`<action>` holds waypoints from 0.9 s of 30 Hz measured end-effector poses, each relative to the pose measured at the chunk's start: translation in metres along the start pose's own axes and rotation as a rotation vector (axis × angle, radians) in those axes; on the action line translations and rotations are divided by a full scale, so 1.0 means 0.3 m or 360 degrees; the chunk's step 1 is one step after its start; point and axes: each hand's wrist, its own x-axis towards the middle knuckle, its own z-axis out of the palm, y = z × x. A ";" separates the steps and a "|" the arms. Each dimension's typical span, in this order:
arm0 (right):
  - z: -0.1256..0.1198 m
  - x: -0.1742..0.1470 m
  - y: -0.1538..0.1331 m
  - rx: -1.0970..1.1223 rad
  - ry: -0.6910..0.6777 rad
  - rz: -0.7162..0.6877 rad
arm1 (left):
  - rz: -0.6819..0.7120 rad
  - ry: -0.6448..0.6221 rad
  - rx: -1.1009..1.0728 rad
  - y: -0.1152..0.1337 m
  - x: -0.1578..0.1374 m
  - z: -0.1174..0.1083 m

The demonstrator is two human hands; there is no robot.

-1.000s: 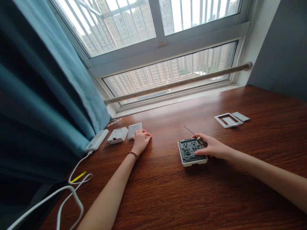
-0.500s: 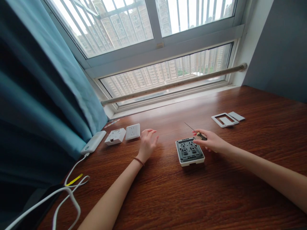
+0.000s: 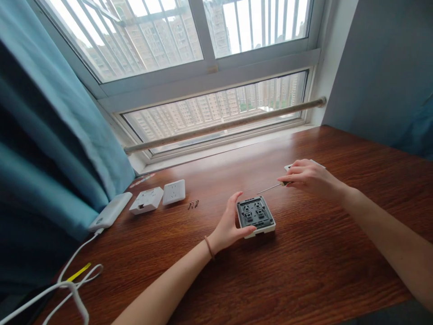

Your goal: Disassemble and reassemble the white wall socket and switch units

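Note:
A light switch [image 3: 255,213] with a dark grey face and white base lies on the table, its inner mechanism exposed. My left hand [image 3: 230,225] grips its left side, with the thumb at the near edge and a finger by the far left corner. In my right hand [image 3: 304,175] is a screwdriver [image 3: 269,189], held by the handle. Its thin shaft points left, the tip just beyond the switch's far edge. Partly hidden behind that hand is a white frame [image 3: 288,167]. Several small screws [image 3: 192,204] lie left of my left hand.
On the left are a white socket plate [image 3: 174,192], a white box [image 3: 146,201] and a white power bank [image 3: 111,211] with a cable [image 3: 78,246]. A yellow strip [image 3: 79,272] lies by the cable. Curtain [image 3: 61,135] and window bar [image 3: 223,126] border the wooden table [image 3: 304,257].
My left hand has moved right onto the switch, and the screws show now. My right hand has turned over and moved farther back, swinging the screwdriver tip lower. The view has shifted right.

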 end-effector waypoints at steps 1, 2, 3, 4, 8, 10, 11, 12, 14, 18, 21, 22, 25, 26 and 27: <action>-0.015 -0.005 0.005 0.0010 -0.0017 -0.0008 | -0.0005 -0.0024 -0.0036 -0.007 0.001 0.000; -0.030 -0.009 0.006 0.0027 -0.0049 -0.0020 | -0.0007 -0.0049 -0.0059 -0.012 0.001 0.000; -0.046 -0.013 0.004 0.0048 -0.0091 -0.0029 | -0.0009 -0.0074 -0.0072 -0.016 0.000 0.000; -0.061 -0.018 -0.002 0.0070 -0.0135 -0.0029 | -0.0010 -0.0101 -0.0076 -0.019 -0.001 0.000; -0.096 -0.032 -0.042 0.0153 -0.0242 0.0005 | -0.0002 -0.0164 -0.0049 -0.012 0.001 0.004; -0.100 -0.035 -0.058 0.0184 -0.0262 0.0001 | 0.0002 -0.0161 -0.0013 -0.004 0.004 0.006; -0.099 -0.036 -0.065 0.0197 -0.0269 -0.0004 | 0.0000 -0.0158 0.0007 0.000 0.006 0.007; -0.098 -0.037 -0.070 0.0208 -0.0275 -0.0005 | -0.0003 -0.0157 0.0025 0.004 0.007 0.007; -0.097 -0.037 -0.077 0.0217 -0.0292 0.0003 | -0.0007 -0.0159 0.0058 0.010 0.009 0.006; -0.105 -0.041 -0.091 0.0192 -0.0350 0.0030 | -0.0011 -0.0164 0.0113 0.020 0.009 0.004; -0.116 -0.051 -0.103 0.0173 -0.0367 0.0104 | -0.0020 -0.0125 0.0134 0.022 0.008 0.006; -0.119 -0.055 -0.106 0.0173 -0.0369 0.0131 | -0.0028 -0.0102 0.0142 0.022 0.007 0.008; -0.120 -0.069 -0.110 0.0222 -0.0383 0.0168 | -0.0045 -0.0050 0.0178 0.020 0.005 0.011; -0.118 -0.072 -0.109 0.0259 -0.0380 0.0171 | -0.0046 -0.0040 0.0196 0.018 0.005 0.011; -0.116 -0.075 -0.108 0.0304 -0.0372 0.0170 | -0.0045 -0.0034 0.0213 0.017 0.004 0.012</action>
